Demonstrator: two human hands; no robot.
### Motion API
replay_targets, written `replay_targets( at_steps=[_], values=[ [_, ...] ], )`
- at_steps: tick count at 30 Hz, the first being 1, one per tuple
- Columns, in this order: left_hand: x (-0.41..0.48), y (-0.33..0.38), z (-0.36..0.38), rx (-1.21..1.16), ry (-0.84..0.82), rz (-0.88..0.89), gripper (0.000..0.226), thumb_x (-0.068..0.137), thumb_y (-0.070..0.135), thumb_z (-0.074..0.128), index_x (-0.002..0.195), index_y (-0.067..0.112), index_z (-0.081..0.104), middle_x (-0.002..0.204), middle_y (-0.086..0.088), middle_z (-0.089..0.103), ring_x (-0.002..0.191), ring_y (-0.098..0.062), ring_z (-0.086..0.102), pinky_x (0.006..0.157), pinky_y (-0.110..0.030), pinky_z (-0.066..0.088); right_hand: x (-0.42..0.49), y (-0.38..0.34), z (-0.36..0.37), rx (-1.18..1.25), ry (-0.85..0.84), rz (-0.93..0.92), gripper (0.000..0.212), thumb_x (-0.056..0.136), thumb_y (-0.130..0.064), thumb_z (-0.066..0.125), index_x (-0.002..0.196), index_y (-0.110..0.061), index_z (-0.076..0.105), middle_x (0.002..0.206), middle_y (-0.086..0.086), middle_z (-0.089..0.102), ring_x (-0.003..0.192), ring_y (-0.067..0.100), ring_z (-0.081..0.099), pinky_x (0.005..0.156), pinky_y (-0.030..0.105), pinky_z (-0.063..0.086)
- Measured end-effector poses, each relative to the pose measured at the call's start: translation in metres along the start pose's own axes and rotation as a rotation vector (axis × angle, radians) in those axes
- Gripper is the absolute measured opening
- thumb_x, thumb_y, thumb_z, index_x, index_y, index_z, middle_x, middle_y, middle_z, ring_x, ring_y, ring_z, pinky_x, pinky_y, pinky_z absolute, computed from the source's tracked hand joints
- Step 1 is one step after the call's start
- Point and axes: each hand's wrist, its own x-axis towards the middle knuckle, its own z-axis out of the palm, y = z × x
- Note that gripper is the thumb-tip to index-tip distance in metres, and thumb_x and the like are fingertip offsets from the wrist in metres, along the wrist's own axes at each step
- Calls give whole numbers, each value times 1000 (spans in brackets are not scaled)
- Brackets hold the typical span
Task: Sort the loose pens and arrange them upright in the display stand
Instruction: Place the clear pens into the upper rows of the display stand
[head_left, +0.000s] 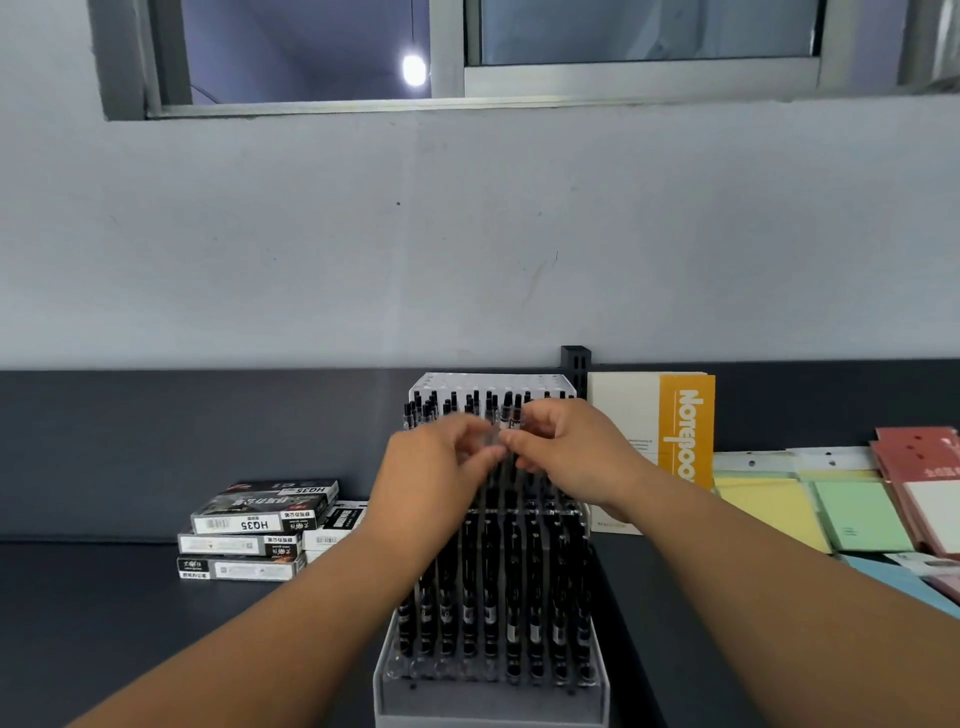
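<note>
Head view: in the lower left of the frame we see a stack of pen boxes (254, 525) on the dark worktop (104, 623). They look closed, so we cannot say whether more stock waits inside.

Next comes the left hand (431, 467), reaching over the display stand (488, 701). Its fingers (483, 457) curl toward the cluster at frame centre, but blur keeps us from telling whether they grip anything.

The stand sits at lower centre and looks well filled. Rows of black pens (511, 587) stand upright in its front tiers, and more caps show at the back. A line of open holes along the far rim suggests to us that a few places remain.

The right hand (566, 457) meets the left just above the middle rows. Its fingers (524, 441) pinch a clear-barrelled pen (506, 418), held roughly upright and, as we judge it, not yet seated.

Where any remaining loose pens lie we cannot make out, because both forearms hide the worktop beside the stand. At the right, a notebook (685, 431) leans upright, and coloured paper pads (852, 514) run off the frame edge.
</note>
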Motion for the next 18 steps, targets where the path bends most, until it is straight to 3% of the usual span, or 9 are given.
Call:
replay_targets(
  at_steps=[1,4,6,9,11,16,18],
  values=[
    [3,2,-4,-52,35,7,25,88,32,67,112,26,67,86,16,67,71,5,61,66,-2,44,0,0,1,19,-12,9,31,92,-30,63,119,-15,61,102,-1,70,79,9,70,68,23,55],
    [13,7,-10,-127,25,16,26,91,27,63,117,25,67,105,12,69,82,-6,67,82,-20,51,2,3,2,36,-33,10,32,91,-31,64,119,-14,64,97,-4,71,76,6,69,67,20,54],
    [18,8,-10,-117,-16,-7,22,89,26,66,110,22,70,101,11,70,83,-5,66,79,-15,49,3,5,3,60,-40,14,25,91,-30,64,111,-16,67,91,-2,73,76,8,70,72,28,57],
    [20,5,-7,-81,-33,-27,17,86,25,69,103,20,71,84,15,65,76,0,61,66,-2,41,2,8,5,66,-53,41,16,90,-26,65,99,-13,70,85,2,74,77,12,71,69,20,56],
    [21,4,-6,-64,-23,-42,17,86,28,68,102,20,70,79,18,61,74,2,59,63,-1,38,2,8,5,94,-69,57,11,90,-24,66,93,-14,70,83,4,75,80,16,72,75,23,58],
    [26,9,-6,35,-41,-51,19,87,34,65,101,21,68,81,12,64,77,-5,61,67,-14,43,5,3,7,-270,73,39,19,91,-37,63,85,-21,70,77,-4,72,74,10,67,69,24,51],
    [31,9,-8,56,-67,-80,14,87,33,64,96,23,67,82,9,66,74,-6,61,62,-14,40,5,2,12,-300,101,55,23,90,-39,62,84,-19,71,78,-3,71,73,11,65,72,27,53]
  ],
)
